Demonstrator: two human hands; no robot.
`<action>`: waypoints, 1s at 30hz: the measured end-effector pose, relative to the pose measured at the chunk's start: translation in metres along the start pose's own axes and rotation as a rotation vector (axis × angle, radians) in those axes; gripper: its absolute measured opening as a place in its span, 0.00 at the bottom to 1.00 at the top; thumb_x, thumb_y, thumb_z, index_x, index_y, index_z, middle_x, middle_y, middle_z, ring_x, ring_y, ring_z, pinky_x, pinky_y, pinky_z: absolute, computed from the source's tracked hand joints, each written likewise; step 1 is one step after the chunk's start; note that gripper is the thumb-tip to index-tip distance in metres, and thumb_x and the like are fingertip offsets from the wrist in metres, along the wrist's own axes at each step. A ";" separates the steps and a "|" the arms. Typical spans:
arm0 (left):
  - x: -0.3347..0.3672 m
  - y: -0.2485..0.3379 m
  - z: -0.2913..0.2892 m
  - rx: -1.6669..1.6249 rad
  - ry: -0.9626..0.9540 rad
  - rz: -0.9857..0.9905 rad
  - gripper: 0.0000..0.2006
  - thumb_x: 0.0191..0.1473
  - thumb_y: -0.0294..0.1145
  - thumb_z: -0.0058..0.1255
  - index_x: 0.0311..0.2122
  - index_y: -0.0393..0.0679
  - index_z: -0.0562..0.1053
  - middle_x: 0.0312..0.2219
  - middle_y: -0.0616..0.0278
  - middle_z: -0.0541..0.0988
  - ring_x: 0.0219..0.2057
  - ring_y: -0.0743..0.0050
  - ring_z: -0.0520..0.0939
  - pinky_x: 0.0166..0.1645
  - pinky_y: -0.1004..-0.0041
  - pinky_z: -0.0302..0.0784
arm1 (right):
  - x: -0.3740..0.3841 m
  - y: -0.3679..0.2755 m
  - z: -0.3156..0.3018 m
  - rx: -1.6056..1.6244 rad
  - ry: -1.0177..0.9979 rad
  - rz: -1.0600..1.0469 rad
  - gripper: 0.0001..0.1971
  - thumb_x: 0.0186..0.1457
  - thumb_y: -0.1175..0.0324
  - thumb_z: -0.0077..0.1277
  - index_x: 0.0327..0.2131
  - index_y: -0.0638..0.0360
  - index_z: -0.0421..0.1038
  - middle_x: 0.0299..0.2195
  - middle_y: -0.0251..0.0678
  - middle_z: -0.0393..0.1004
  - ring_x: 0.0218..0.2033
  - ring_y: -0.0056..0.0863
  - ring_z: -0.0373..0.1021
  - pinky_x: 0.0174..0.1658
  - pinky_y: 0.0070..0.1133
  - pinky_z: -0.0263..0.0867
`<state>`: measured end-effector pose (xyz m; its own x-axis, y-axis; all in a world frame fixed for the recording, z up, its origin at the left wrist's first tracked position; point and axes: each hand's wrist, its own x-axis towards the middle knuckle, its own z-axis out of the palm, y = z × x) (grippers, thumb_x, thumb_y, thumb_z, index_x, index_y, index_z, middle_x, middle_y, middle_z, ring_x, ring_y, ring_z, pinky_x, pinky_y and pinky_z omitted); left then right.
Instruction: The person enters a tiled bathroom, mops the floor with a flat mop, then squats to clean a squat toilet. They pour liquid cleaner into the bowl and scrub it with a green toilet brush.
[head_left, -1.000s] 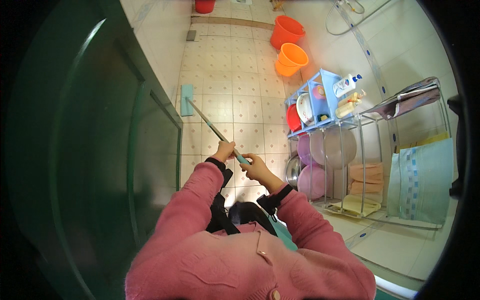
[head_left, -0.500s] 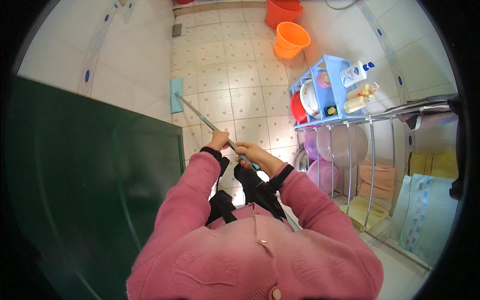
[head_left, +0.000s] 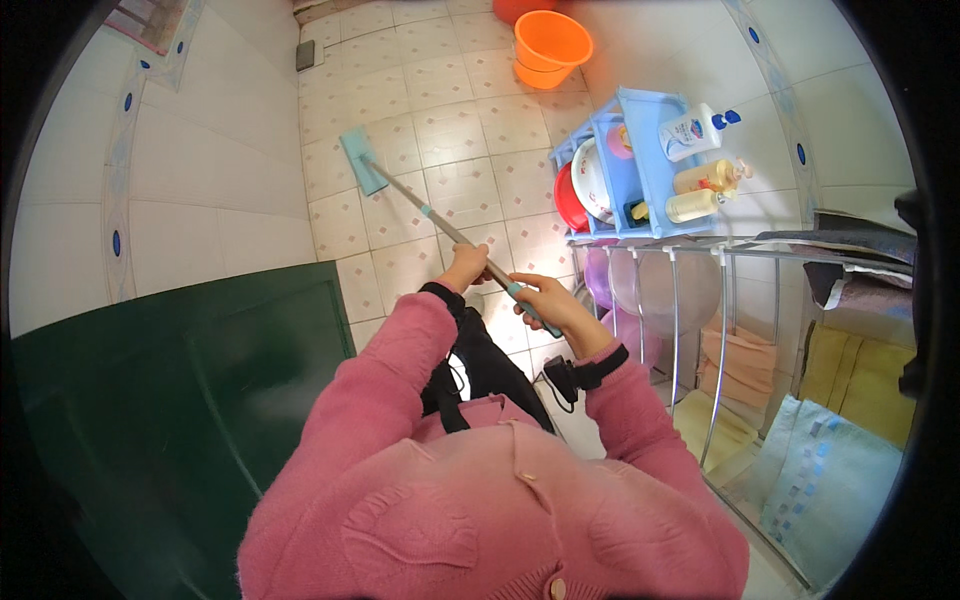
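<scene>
Both my hands grip a flat mop with a long grey pole (head_left: 448, 229) and a light blue-green head (head_left: 363, 160). The head lies on the tiled floor (head_left: 460, 145), a little out from the left wall. My left hand (head_left: 466, 266) is wrapped round the middle of the pole. Behind it, my right hand (head_left: 552, 305) closes on the blue-green grip near the pole's upper end. The pole slants from my body forward and to the left.
A dark green door (head_left: 190, 390) stands at my left. At the right are a blue shelf (head_left: 640, 165) with pump bottles and basins, and a metal rack (head_left: 720, 330) hung with towels. An orange bucket (head_left: 552, 45) stands at the far end, and a small floor drain (head_left: 305, 55) lies far left.
The mop head has come away from the left wall and turned at a slant. Both hands have shifted slightly right, still holding the pole. The whole view has shifted too.
</scene>
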<state>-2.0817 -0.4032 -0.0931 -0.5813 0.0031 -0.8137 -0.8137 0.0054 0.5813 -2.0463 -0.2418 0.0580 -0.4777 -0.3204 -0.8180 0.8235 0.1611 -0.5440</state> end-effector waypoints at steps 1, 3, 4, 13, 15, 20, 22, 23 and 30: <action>0.002 0.004 0.009 0.006 -0.027 0.015 0.17 0.53 0.39 0.42 0.26 0.30 0.67 0.14 0.51 0.73 0.12 0.65 0.73 0.14 0.71 0.67 | -0.006 -0.001 -0.004 -0.004 0.054 -0.008 0.25 0.53 0.70 0.43 0.56 0.60 0.57 0.21 0.35 0.67 0.13 0.17 0.60 0.14 0.15 0.57; 0.008 0.011 0.028 0.066 -0.079 0.080 0.19 0.54 0.41 0.40 0.23 0.31 0.66 0.12 0.51 0.71 0.10 0.66 0.71 0.13 0.70 0.65 | -0.017 -0.002 -0.012 -0.031 0.111 -0.027 0.26 0.53 0.71 0.43 0.57 0.60 0.57 0.21 0.35 0.67 0.13 0.17 0.60 0.15 0.16 0.57; 0.014 0.017 0.034 0.053 -0.158 0.063 0.21 0.53 0.39 0.40 0.32 0.25 0.54 0.15 0.49 0.71 0.10 0.66 0.71 0.13 0.70 0.66 | -0.020 -0.003 -0.016 -0.015 0.122 -0.055 0.26 0.53 0.71 0.43 0.57 0.60 0.56 0.21 0.35 0.67 0.13 0.17 0.60 0.15 0.16 0.57; 0.054 0.065 0.071 0.189 -0.419 0.056 0.25 0.51 0.37 0.42 0.40 0.22 0.50 0.15 0.49 0.70 0.10 0.67 0.69 0.10 0.70 0.61 | -0.014 -0.014 -0.005 0.134 0.371 -0.076 0.35 0.50 0.75 0.49 0.61 0.55 0.47 0.21 0.32 0.65 0.16 0.20 0.66 0.14 0.17 0.57; 0.061 0.079 0.066 0.234 -0.431 0.082 0.20 0.50 0.37 0.43 0.33 0.25 0.57 0.13 0.50 0.70 0.09 0.67 0.69 0.10 0.70 0.62 | -0.008 -0.025 0.005 0.005 0.391 -0.058 0.37 0.49 0.74 0.50 0.62 0.54 0.46 0.20 0.31 0.65 0.14 0.20 0.64 0.13 0.17 0.56; 0.083 0.120 0.037 0.173 -0.305 0.198 0.15 0.45 0.36 0.47 0.22 0.31 0.67 0.11 0.53 0.69 0.08 0.66 0.69 0.11 0.70 0.64 | 0.020 -0.070 0.029 -0.231 0.487 -0.076 0.38 0.47 0.74 0.53 0.61 0.53 0.48 0.17 0.30 0.63 0.11 0.19 0.59 0.12 0.19 0.54; 0.098 0.138 0.022 0.203 -0.291 0.247 0.15 0.44 0.36 0.49 0.21 0.30 0.68 0.13 0.52 0.71 0.10 0.65 0.72 0.13 0.69 0.67 | 0.030 -0.089 0.035 -0.229 0.487 -0.073 0.37 0.47 0.74 0.53 0.61 0.53 0.50 0.16 0.30 0.63 0.10 0.19 0.59 0.13 0.20 0.54; 0.105 0.146 0.018 0.233 -0.294 0.260 0.15 0.44 0.35 0.49 0.21 0.29 0.69 0.13 0.52 0.71 0.10 0.65 0.73 0.13 0.69 0.67 | 0.036 -0.100 0.035 -0.224 0.475 -0.068 0.37 0.47 0.74 0.53 0.61 0.53 0.50 0.16 0.32 0.65 0.11 0.20 0.60 0.13 0.21 0.55; 0.136 0.197 -0.041 0.286 -0.267 0.232 0.15 0.44 0.34 0.48 0.20 0.28 0.70 0.13 0.51 0.73 0.11 0.63 0.74 0.14 0.70 0.69 | 0.079 -0.159 0.060 -0.164 0.408 -0.073 0.34 0.49 0.74 0.51 0.60 0.52 0.52 0.14 0.28 0.61 0.10 0.17 0.56 0.12 0.19 0.52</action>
<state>-2.3212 -0.4426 -0.0890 -0.6958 0.2943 -0.6552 -0.6057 0.2498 0.7555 -2.1969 -0.3483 0.0911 -0.6420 0.0532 -0.7649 0.7391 0.3083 -0.5989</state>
